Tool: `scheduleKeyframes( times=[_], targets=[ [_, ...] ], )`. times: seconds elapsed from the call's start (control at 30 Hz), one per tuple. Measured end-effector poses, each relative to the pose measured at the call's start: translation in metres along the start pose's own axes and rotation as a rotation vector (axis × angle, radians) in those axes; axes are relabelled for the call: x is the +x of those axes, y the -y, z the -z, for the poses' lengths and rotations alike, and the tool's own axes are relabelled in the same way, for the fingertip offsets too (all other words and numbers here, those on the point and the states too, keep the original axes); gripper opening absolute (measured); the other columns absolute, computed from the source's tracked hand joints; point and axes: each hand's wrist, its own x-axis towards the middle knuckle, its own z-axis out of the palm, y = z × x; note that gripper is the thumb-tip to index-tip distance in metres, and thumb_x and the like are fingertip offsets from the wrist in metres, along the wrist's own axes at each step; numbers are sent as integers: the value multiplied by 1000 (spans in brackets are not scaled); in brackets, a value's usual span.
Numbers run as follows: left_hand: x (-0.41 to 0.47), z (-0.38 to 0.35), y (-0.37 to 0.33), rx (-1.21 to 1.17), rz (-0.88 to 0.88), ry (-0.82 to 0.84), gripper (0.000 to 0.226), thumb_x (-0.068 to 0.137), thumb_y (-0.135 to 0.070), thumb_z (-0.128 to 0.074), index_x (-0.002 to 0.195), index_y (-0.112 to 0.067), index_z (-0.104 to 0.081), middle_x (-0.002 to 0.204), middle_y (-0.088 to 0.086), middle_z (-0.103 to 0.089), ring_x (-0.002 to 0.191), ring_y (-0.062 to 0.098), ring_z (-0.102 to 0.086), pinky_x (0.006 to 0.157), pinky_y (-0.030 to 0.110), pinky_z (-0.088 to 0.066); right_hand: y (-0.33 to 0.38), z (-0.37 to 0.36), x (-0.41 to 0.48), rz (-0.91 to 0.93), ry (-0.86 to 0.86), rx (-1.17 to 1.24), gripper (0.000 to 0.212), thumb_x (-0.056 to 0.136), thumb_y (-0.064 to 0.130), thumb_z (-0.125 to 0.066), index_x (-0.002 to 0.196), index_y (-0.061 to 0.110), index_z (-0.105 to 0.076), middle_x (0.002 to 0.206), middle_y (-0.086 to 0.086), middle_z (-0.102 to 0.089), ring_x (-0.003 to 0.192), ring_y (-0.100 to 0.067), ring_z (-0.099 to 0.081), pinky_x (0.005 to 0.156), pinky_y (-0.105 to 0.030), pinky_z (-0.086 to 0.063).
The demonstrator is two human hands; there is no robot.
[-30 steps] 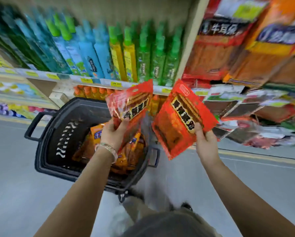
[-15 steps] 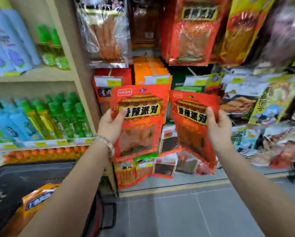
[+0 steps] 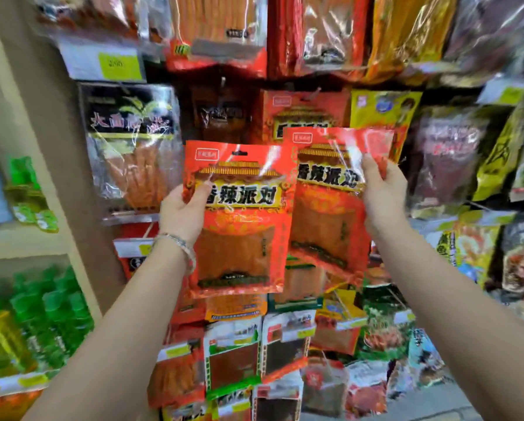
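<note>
I hold two identical red snack packets up in front of a hanging snack display. My left hand grips the left red packet by its left edge, thumb on the front. My right hand pinches the right red packet near its upper right part. The right packet sits slightly higher, and the left packet overlaps its left edge. A matching red packet hangs on the display just behind and above them. A bracelet circles my left wrist.
Hanging snack bags fill the display: a black-topped bag at left, yellow bag at right, smaller packets below. A beige shelf post stands at left, with green bottles on shelves beyond it.
Both hands rose with the packets from over the black basket up to the hanging display. The view swung upward and right; the basket and floor left the frame.
</note>
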Motion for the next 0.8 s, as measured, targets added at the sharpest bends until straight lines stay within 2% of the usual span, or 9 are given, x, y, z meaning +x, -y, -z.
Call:
scheduleKeyframes(
  times=[0.07,0.13,0.27,0.33,0.4,0.53,0.57,0.67,0.8],
  targets=[
    [18,-10,-1,17,-45,12,27,87,-40,-59,64,-26,-59,75,-1,-61,71,18,-56,69,34,-46,1,-12,24,-9,10,54,21,92,35,-56,73,25,-55,72,12,-49,65,1,-42,67,-23,-37],
    [36,-20,-2,21,-62,7,26,87,-39,-61,64,-27,-61,70,-8,-64,70,17,-60,68,34,-49,2,-23,45,-29,20,97,20,90,37,-58,75,25,-51,76,9,-47,71,-5,-42,71,-27,-37],
    [63,-36,-4,-57,-26,64,18,80,-43,-65,68,-31,-69,78,-4,-72,79,23,-69,78,45,-56,4,-39,80,-29,36,136,27,83,42,-60,67,23,-48,71,5,-46,67,-6,-43,67,-31,-35],
    [71,-44,-4,-86,-40,89,13,78,-45,-64,68,-38,-70,74,-8,-73,76,18,-70,74,42,-58,5,-46,94,-33,53,142,23,80,45,-60,76,23,-53,85,-2,-56,80,-9,-52,77,-36,-43],
    [76,-50,-5,-107,-68,106,12,80,-44,-64,70,-41,-70,72,-13,-72,68,9,-70,63,33,-56,5,-51,103,-64,71,165,22,80,44,-60,85,23,-58,104,-8,-61,97,-22,-57,91,-45,-46],
    [83,-60,-7,-162,-43,128,12,84,-41,-64,74,-43,-71,78,-14,-73,71,9,-71,64,29,-54,2,-58,115,-85,105,220,12,83,34,-62,86,22,-62,102,-5,-65,100,-25,-61,89,-45,-50],
    [84,-63,-8,-169,-30,137,12,84,-41,-64,75,-43,-71,79,-13,-73,72,10,-71,65,31,-54,1,-58,117,-83,108,224,9,83,32,-62,79,24,-61,94,-3,-64,95,-25,-61,84,-43,-50],
    [86,-70,-12,-196,-7,138,12,83,-41,-65,73,-43,-71,80,-10,-74,72,13,-72,64,32,-55,-4,-60,121,-89,140,226,23,84,29,-62,61,27,-57,77,1,-59,81,-22,-56,75,-39,-48],
    [85,-77,-16,-220,-10,147,15,84,-38,-65,72,-44,-71,80,-10,-74,72,13,-72,58,27,-55,-17,-62,126,-80,184,189,8,86,30,-62,80,24,-61,87,1,-60,88,-18,-55,80,-36,-43]
  ],
)
